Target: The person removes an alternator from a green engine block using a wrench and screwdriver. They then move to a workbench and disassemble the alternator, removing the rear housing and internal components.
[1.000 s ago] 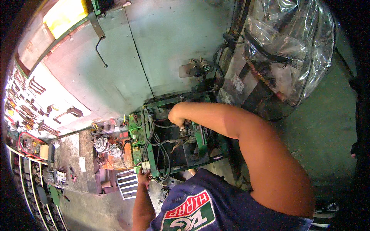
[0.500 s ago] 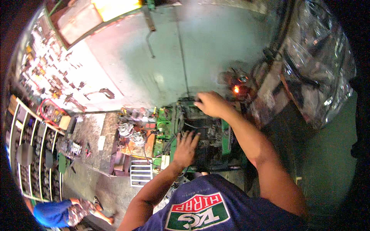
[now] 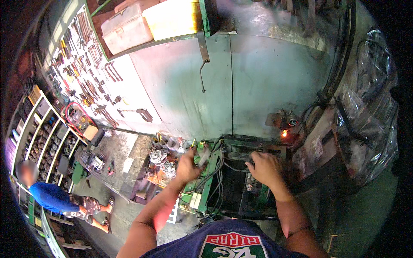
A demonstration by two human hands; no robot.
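My left hand [image 3: 188, 167] is over the left side of a green-framed machine [image 3: 209, 180], its fingers drawn together. A blurred pale piece [image 3: 204, 157] shows at its fingertips; I cannot make out its kind. Dark cables [image 3: 218, 174] run down the machine just right of this hand. My right hand [image 3: 266, 170] is above the dark right part of the machine, fingers curled down and thumb toward the left. Whatever lies under those fingers is hidden by the hand.
Metal parts [image 3: 158, 156] crowd the bench [image 3: 140, 152] at left. Hand tools hang on a white wall board [image 3: 133, 86]. A small lamp [image 3: 284, 133] glows beyond my right hand. Clear plastic sheeting [image 3: 365, 112] covers something at right. Another person [image 3: 56, 198] stands at far left by a shelf.
My left hand has moved left, from the machine's middle to its green left side, and its spread fingers have drawn in. My right hand has come nearer from the machine's far edge.
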